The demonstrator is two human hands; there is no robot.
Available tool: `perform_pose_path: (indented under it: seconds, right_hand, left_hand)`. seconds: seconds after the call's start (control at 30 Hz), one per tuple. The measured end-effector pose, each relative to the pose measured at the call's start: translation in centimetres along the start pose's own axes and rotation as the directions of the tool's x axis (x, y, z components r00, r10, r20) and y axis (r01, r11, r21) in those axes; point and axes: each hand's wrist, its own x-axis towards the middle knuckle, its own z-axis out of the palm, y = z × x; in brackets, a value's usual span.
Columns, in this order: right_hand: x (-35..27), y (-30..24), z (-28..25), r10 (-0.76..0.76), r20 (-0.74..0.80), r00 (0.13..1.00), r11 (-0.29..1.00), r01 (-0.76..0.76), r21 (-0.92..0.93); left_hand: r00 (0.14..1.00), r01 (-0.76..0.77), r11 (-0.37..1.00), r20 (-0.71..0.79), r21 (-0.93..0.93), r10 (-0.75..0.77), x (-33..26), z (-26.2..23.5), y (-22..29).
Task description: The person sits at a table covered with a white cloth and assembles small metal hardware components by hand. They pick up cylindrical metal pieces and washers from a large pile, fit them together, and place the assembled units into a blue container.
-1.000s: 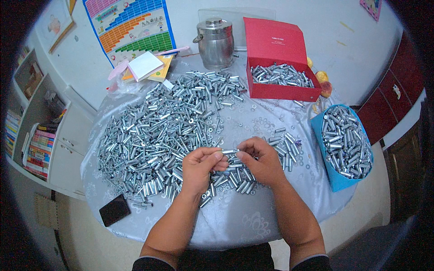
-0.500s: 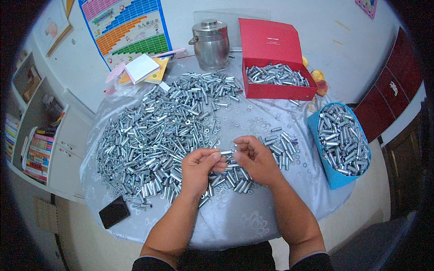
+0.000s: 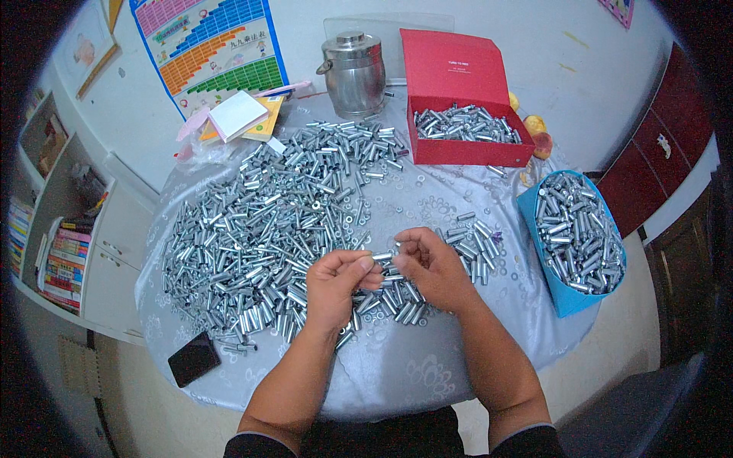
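My left hand [image 3: 334, 284] is closed, with its thumb and forefinger pinching a short, shiny metal sleeve [image 3: 382, 257] that lies level in front of me. The fingers of my right hand [image 3: 431, 271] are bent round the sleeve's right end, thumb and fingertips close against it. Whether a bolt or washer sits at that end is too small to make out. Both hands are above the near right edge of a large pile of metal sleeves, bolts and washers [image 3: 252, 237]. Just right of my right hand lies a smaller group of sleeves [image 3: 479, 248].
A blue bin [image 3: 561, 304] full of assembled metal pieces stands at right. Behind are an open red box [image 3: 466, 155] with similar pieces and a steel pot [image 3: 355, 80]. A black phone [image 3: 193, 359] rests near the left front edge of the cloth-covered table [image 3: 412, 359].
Both hands stay in nearly the same place, still on the metal sleeve. The right fingertips have shifted only very slightly.
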Motion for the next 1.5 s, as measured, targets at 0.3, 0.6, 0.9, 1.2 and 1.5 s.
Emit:
perform_pose_path:
  seconds: [0.3, 0.6, 0.9, 1.2, 1.5]
  right_hand:
    - [0.1, 0.1, 0.2, 0.030, 0.081, 0.996, 0.994, -0.038, 0.098]
    - [-2.1, -0.4, -1.6, 0.158, 0.058, 0.986, 0.943, -0.168, 0.286]
    - [-9.0, -1.1, -5.3, 0.040, -0.253, 0.967, 0.964, 0.030, 0.265]
    - [-13.5, -2.0, -10.0, 0.149, -0.479, 0.865, 0.947, 0.015, 0.321]
    - [-15.6, -2.0, -14.2, 0.113, -0.714, 0.691, 0.978, 0.050, 0.203]
  left_hand:
    - [0.999, -0.013, 0.999, -0.048, 0.038, 0.015, -0.1, -0.1, 0.3]
    - [0.995, -0.037, 0.992, 0.095, 0.124, 0.025, -1.4, 2.0, 0.5]
    - [0.939, 0.100, 0.986, 0.315, 0.132, -0.137, -3.4, 8.3, 0.7]
    - [0.807, 0.182, 0.968, 0.537, 0.171, -0.246, -2.0, 14.3, -1.9]
    - [0.690, -0.094, 0.964, 0.715, 0.248, -0.116, -1.5, 20.8, -4.6]
